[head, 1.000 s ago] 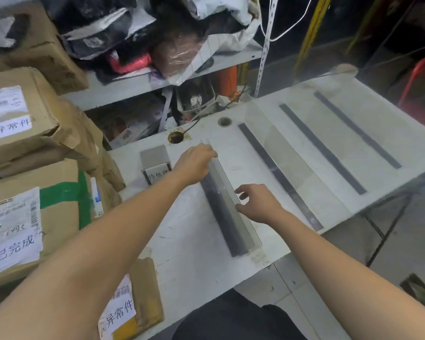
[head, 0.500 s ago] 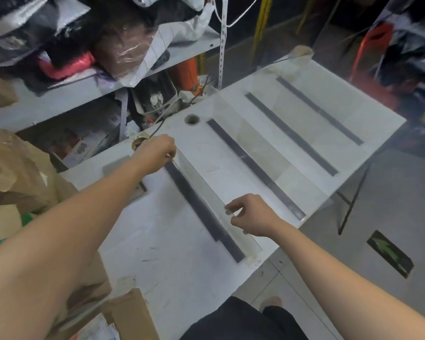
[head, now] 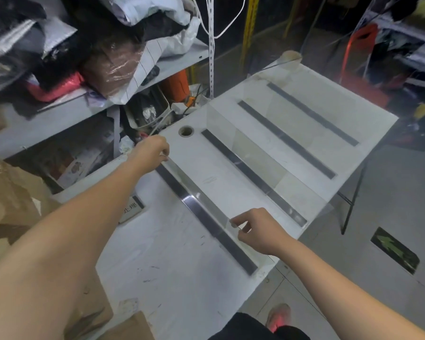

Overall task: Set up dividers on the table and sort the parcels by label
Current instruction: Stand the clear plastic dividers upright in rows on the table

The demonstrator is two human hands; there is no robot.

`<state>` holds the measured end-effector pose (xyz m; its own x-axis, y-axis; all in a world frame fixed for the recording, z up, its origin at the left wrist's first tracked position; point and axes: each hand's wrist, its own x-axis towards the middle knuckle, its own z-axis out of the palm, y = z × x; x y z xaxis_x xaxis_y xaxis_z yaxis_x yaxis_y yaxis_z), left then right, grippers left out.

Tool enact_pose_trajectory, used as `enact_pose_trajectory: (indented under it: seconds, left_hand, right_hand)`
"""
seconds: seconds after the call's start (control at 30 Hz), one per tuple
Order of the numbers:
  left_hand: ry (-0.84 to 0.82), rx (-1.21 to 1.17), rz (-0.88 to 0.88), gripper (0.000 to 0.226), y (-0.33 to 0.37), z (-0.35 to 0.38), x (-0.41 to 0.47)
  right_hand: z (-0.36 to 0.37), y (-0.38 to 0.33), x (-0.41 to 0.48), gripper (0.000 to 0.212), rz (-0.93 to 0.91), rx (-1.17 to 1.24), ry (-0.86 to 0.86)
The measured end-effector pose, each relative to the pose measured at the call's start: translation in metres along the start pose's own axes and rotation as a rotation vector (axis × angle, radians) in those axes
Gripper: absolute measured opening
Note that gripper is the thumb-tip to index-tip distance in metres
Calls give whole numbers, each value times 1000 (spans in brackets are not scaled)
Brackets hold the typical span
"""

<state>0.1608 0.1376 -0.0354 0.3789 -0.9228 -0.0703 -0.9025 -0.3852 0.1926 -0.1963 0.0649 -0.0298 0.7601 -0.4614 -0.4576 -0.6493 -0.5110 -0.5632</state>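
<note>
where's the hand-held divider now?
Head view, centre: the divider stands along the nearest dark strip, left hand pinching its far end by the round hole, right hand its near end.

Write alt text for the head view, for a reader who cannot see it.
A person's left hand and right hand hold the two ends of a clear divider, keeping it along the nearest dark strip on a white table. A second divider stands by the next strip; brown parcels lie at the left.
</note>
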Motion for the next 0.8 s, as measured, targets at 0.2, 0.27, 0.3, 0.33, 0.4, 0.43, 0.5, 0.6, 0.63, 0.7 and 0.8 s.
enact_pose_trajectory:
  seconds: [0.2,0.27,0.3,0.33,0.4,0.43,0.5,0.6,0.63,0.7,0.8]
  left_hand:
    - [18,-11,27,11,3,6,7]
    - [22,-19,26,12,3,7,7]
    - [23,-25,24,12,3,6,7]
    - [23,-31,21,12,4,5,6]
    - [30,-38,9,13,5,5,4]
    - [40,-43,0,14,6,5,2]
    - [79,-57,-24,18,10,6,-2]
    - [102,-67,-60,33,16,5,-11]
    - [98,-78,-75,38,17,4,-15]
    - [96,-97,-117,46,19,2,-23]
    - [118,-137,-169,52,20,-1,-40]
  right_hand:
    - [1,-1,-1,38,10,-23,3]
    - [0,1,0,39,12,-20,5]
    - [-1,1,0,39,13,-16,6]
    - [-1,1,0,39,13,-9,9]
    - [-3,3,0,38,10,6,14]
    - [-3,3,0,38,8,7,15]
    - [-5,4,0,37,3,2,11]
    - [-5,4,-1,36,-9,-6,5]
    - [-5,4,-1,36,-13,-8,1]
    - [-6,3,-1,36,-23,-24,-8]
    - [-10,2,2,35,-50,-52,-4]
